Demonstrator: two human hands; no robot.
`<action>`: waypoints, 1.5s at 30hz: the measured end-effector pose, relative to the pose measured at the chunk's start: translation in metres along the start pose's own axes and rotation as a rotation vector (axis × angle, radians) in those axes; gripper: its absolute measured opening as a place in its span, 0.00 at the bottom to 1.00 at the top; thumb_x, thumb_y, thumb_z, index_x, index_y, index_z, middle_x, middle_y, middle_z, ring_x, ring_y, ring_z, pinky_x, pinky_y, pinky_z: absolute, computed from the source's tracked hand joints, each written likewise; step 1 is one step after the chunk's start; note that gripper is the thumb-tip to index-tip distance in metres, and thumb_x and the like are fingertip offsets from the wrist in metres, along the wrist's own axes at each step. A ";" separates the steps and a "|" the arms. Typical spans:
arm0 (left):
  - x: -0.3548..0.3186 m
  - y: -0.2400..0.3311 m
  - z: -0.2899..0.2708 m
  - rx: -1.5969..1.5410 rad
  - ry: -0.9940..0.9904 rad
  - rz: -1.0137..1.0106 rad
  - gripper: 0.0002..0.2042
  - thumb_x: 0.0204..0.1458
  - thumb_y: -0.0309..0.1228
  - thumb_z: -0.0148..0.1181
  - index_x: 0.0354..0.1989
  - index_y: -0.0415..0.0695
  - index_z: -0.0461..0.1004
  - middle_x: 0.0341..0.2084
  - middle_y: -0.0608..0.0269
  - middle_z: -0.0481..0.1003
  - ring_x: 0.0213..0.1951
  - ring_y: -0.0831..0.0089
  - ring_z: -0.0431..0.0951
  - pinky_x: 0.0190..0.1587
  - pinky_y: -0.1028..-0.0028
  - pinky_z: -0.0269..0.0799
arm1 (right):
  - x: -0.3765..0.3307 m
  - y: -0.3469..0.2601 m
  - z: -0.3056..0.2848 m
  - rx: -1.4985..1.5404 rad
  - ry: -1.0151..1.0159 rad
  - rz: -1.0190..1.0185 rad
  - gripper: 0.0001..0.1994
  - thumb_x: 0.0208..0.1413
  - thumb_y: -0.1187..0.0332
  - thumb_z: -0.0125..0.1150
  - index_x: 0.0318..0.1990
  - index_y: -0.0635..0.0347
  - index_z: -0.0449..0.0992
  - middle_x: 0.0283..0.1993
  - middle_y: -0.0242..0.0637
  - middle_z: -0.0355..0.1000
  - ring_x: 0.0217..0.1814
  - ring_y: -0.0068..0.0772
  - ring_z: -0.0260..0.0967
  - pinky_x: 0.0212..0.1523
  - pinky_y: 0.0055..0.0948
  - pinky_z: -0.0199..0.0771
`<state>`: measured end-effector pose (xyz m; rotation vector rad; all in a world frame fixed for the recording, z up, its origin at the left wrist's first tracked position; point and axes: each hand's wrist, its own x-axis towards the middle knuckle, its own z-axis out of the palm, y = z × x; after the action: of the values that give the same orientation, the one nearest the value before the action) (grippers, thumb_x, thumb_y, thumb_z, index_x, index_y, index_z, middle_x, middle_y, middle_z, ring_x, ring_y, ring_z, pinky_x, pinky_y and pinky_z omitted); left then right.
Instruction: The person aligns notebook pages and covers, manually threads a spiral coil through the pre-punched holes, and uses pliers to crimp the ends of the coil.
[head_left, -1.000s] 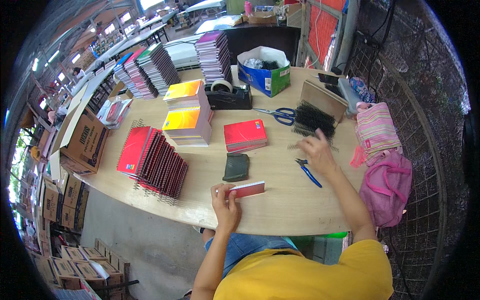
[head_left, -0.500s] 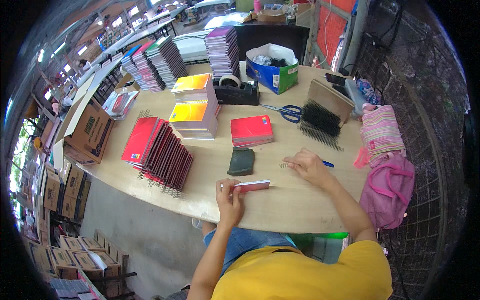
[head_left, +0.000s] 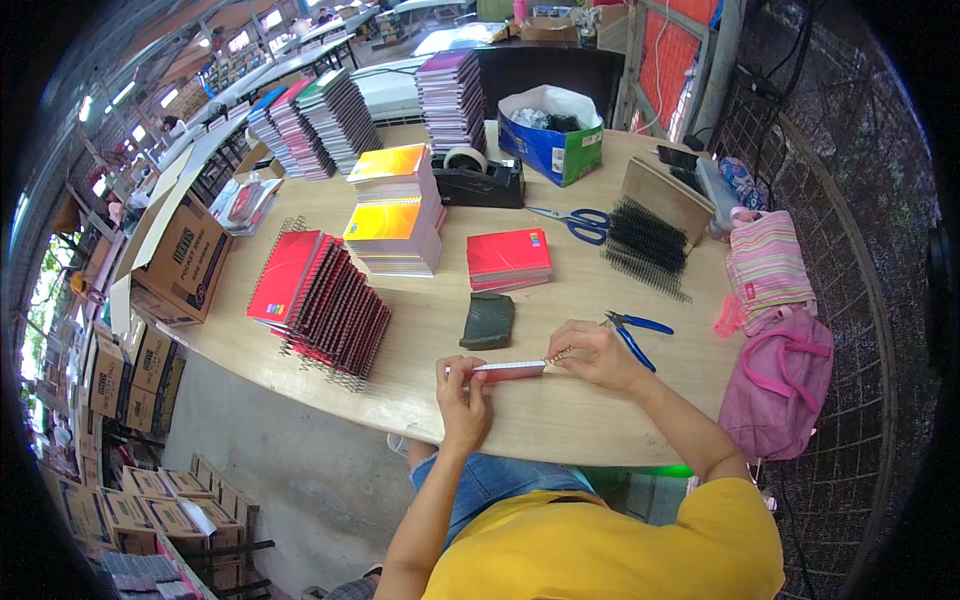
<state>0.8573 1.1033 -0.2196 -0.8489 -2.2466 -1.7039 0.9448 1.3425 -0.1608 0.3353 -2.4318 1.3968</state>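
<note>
Gripped on edge in my left hand is a small red-covered notebook, its white page edges facing up. My right hand pinches a thin spiral binding wire at the notebook's right end. Whether the wire has entered the holes is too small to tell. Beyond the notebook lies a dark green flat piece. Blue-handled cutting pliers rest just past my right hand, jaws apart. A low pile of red notebooks sits farther back.
At left stands a tall stack of red notebooks with coils sticking out. Yellow notebooks, a tape dispenser, scissors and a bundle of black coils lie farther back. A pink bag hangs at the right edge.
My right hand has moved left and nearer me, bringing the spiral wire to the notebook's end. The pliers it had covered now show. My left hand keeps its hold.
</note>
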 end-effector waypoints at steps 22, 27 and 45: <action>-0.005 -0.004 0.002 0.072 0.018 0.023 0.04 0.59 0.24 0.57 0.41 0.41 0.76 0.40 0.51 0.68 0.40 0.59 0.74 0.39 0.65 0.75 | 0.006 -0.014 0.014 -0.497 -0.123 -0.025 0.09 0.56 0.63 0.64 0.40 0.57 0.76 0.41 0.37 0.72 0.44 0.47 0.74 0.40 0.44 0.76; -0.003 0.004 0.002 -0.008 0.018 -0.040 0.05 0.58 0.22 0.57 0.41 0.41 0.76 0.40 0.52 0.67 0.38 0.60 0.74 0.32 0.70 0.79 | 0.016 -0.027 0.018 -0.455 -0.186 0.118 0.09 0.57 0.62 0.63 0.36 0.57 0.77 0.44 0.37 0.72 0.50 0.46 0.72 0.47 0.43 0.74; 0.012 -0.002 -0.012 0.078 0.004 -0.040 0.25 0.40 0.35 0.79 0.39 0.40 0.68 0.36 0.53 0.64 0.40 0.56 0.68 0.43 0.61 0.67 | 0.088 0.056 -0.012 0.209 -0.504 0.203 0.22 0.57 0.50 0.63 0.57 0.48 0.79 0.53 0.56 0.70 0.58 0.52 0.67 0.61 0.41 0.66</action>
<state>0.8438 1.0956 -0.2120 -0.7880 -2.3255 -1.6214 0.8458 1.3764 -0.1656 0.5617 -2.7791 1.8483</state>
